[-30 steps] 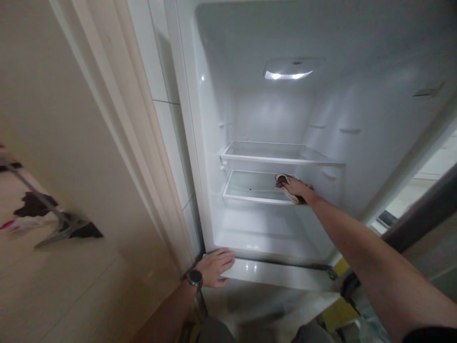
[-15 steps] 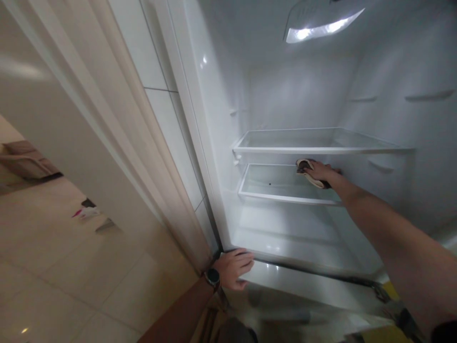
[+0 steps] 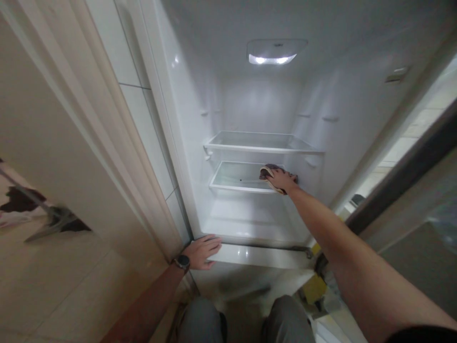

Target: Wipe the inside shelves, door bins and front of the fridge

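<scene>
In the head view, the person's right hand point(image 3: 281, 180) reaches into a fridge point(image 3: 257, 102), its fingers grasping a bunched brown cloth point(image 3: 265, 173) with a pale edge. The cloth is at the right part of the lower shelf point(image 3: 228, 174); a small dark speck point(image 3: 240, 180) lies to its left. The upper shelf point(image 3: 252, 140) sits just above. The left hand point(image 3: 202, 252), with a watch point(image 3: 183, 261) at its wrist, rests on a white ledge point(image 3: 260, 257), fingers released and extended. A lit lamp point(image 3: 273, 59) shines above both shelves.
</scene>
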Demonstrator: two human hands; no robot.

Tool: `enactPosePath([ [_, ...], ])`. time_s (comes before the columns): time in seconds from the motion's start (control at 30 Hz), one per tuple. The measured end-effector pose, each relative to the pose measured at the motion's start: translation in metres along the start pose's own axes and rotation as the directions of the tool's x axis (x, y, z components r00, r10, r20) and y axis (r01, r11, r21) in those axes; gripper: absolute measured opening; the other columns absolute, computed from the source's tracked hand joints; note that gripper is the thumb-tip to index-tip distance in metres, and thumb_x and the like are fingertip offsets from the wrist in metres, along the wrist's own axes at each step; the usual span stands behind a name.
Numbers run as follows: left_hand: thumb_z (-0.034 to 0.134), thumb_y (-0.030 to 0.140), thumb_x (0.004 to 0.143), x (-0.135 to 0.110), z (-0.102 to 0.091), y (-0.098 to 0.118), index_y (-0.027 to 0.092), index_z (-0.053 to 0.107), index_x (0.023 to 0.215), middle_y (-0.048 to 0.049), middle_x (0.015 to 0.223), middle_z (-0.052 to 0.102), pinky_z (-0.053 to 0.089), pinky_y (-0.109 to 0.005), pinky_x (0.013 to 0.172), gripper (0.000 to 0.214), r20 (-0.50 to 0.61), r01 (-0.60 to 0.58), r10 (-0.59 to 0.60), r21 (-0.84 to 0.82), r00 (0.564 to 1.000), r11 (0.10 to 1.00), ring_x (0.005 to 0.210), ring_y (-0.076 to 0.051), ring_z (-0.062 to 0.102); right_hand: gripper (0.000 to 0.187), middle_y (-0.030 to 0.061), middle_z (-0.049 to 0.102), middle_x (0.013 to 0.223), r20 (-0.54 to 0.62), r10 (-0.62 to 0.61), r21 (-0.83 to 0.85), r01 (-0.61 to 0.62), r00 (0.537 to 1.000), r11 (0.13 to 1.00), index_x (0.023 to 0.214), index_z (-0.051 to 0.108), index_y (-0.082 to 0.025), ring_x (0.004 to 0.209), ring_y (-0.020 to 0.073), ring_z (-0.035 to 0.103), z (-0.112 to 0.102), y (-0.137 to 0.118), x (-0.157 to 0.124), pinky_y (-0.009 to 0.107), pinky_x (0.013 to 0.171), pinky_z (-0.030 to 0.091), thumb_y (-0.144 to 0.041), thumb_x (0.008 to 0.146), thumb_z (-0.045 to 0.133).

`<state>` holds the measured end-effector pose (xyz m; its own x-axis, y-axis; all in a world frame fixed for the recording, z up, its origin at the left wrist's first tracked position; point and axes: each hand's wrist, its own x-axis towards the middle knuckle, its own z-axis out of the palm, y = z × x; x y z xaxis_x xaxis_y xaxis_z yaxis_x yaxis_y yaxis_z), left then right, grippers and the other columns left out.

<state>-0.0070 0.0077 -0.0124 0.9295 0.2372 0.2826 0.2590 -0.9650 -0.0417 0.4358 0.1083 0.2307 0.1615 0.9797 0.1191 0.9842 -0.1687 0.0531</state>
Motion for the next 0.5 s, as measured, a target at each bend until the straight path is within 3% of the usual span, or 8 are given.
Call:
enactPosePath([
  [0.23,0.066,0.035,0.086,0.005,-0.005,0.004,0.021,0.063,0.138,-0.0136,0.143,0.065,0.035,-0.054,0.126,0.054,-0.033,0.048,-0.046,0.049,0.998,0.998,0.137,-0.031,0.057,0.062,0.0093,0.038,0.167,-0.024,0.033,0.09,-0.031,0.999,0.995,0.157,0.044,-0.037,0.146,0.0409,0.041,-0.012,-0.009,-0.061,0.074,0.113,0.034,-0.064,0.103,0.03],
  [0.4,0.066,0.035,0.089,0.039,-0.032,-0.009,0.023,0.063,0.138,-0.0142,0.142,0.063,0.04,-0.055,0.122,0.05,-0.09,0.282,-0.275,0.082,0.957,0.956,0.136,-0.034,0.055,0.057,0.0084,0.044,0.164,-0.108,0.031,0.131,-0.017,0.994,0.991,0.153,0.049,-0.037,0.144,0.0393,0.043,-0.011,-0.014,-0.068,0.071,0.113,0.035,-0.06,0.103,0.033],
  [0.5,0.071,0.041,0.087,0.068,-0.041,-0.024,0.02,0.058,0.145,-0.0169,0.151,0.056,0.039,-0.053,0.123,0.064,-0.024,0.284,-0.283,0.056,0.959,0.957,0.143,-0.035,0.05,0.056,0.0078,0.046,0.162,-0.112,0.029,0.13,-0.014,0.993,0.991,0.151,0.052,-0.037,0.143,0.0395,0.044,-0.008,-0.012,-0.063,0.071,0.111,0.037,-0.059,0.103,0.033],
])
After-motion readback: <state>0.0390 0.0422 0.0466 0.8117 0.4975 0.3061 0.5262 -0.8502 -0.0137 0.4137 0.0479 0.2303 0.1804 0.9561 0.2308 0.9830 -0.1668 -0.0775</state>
